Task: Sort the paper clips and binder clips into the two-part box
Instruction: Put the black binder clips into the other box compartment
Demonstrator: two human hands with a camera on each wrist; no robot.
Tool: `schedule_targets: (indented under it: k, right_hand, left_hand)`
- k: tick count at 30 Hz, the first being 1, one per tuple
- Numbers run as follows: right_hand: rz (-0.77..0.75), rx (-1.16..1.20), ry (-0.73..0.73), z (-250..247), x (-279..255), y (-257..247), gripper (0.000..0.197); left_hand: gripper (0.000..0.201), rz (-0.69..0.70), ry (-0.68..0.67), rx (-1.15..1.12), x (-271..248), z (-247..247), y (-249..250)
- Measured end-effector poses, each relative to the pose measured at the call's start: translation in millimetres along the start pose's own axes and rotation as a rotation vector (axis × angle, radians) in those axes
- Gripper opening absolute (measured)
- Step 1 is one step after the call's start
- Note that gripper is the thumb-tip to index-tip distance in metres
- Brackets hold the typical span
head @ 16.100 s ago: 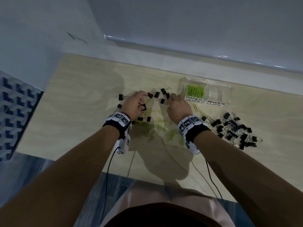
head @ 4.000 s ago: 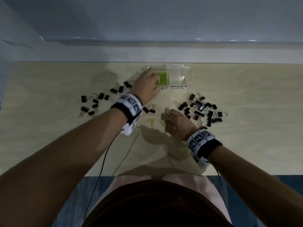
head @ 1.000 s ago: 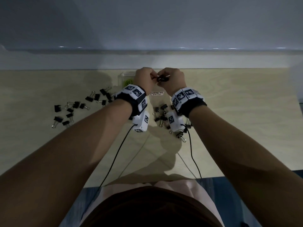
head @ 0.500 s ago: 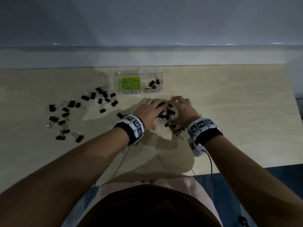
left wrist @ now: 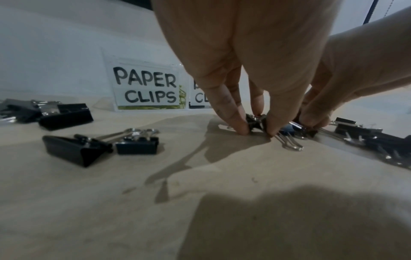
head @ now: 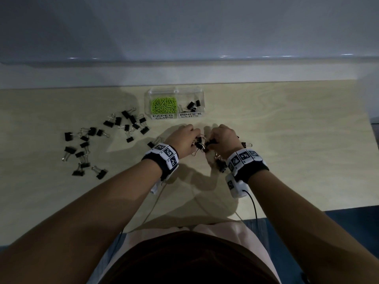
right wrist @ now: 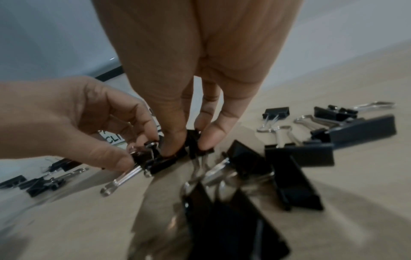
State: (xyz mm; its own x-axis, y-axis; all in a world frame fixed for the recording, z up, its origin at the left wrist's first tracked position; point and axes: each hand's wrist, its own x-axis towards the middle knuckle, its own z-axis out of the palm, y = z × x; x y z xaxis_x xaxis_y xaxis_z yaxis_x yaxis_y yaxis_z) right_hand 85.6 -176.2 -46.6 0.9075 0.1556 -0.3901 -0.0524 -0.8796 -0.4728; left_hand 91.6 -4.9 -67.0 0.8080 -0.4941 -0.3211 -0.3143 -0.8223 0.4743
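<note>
The clear two-part box (head: 202, 93) stands at the back of the table; green paper clips (head: 164, 104) fill its left part, a few black binder clips (head: 192, 106) lie in the right. My left hand (head: 185, 140) pinches a black binder clip (left wrist: 254, 123) on the table between thumb and fingers. My right hand (head: 222, 139) pinches another binder clip (right wrist: 195, 146) right beside it. Both hands meet over a small heap of binder clips (right wrist: 289, 158) in front of the box.
Several loose binder clips (head: 106, 138) lie scattered on the wooden table (head: 297, 130) to the left. Two more binder clips (left wrist: 100, 146) sit near my left wrist. A wall runs behind the box. The table's front edge is near my body.
Both hands have curled their fingers onto binder clips in the heap, where half a second ago they were spread over it. One second ago they were up at the box.
</note>
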Motion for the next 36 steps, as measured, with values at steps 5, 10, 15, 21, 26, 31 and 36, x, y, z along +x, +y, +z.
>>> schedule_targets:
  k: [5, 10, 15, 21, 26, 31, 36]
  right_hand:
    - [0.067, 0.084, 0.003, 5.6, 4.4, 8.8, 0.019]
    - [0.093, 0.201, 0.032, 2.9, 0.3, 9.7, 0.016]
    - [0.094, 0.442, 0.117, -21.3, 7.2, -6.2, 0.018]
    - [-0.027, 0.557, 0.329, -61.0, 50.0, -50.2, 0.023]
    - [-0.044, 0.465, 0.254, -54.6, 57.6, -55.9, 0.018]
    - [-0.057, 0.178, 0.22, -30.7, 22.5, -24.4, 0.015]
    - [-0.006, -0.025, 0.022, 10.5, -10.1, -11.7, 0.011]
  left_hand:
    - [0.018, -0.03, 0.035, -0.024, -3.2, -8.6, -0.3]
    - [0.011, -0.089, 0.13, -0.134, -8.2, -19.9, -4.5]
    - [0.008, -0.113, 0.406, -0.38, -1.7, -61.4, 2.2]
    - [0.012, -0.201, 0.587, -0.392, 37.8, -101.3, 0.5]
    - [0.03, -0.198, 0.447, -0.367, 39.2, -91.4, -4.6]
    - [0.02, -0.057, 0.404, -0.142, 2.8, -60.6, -7.4]
    - [0.036, 0.059, 0.056, 0.024, -5.7, -17.0, -7.1]
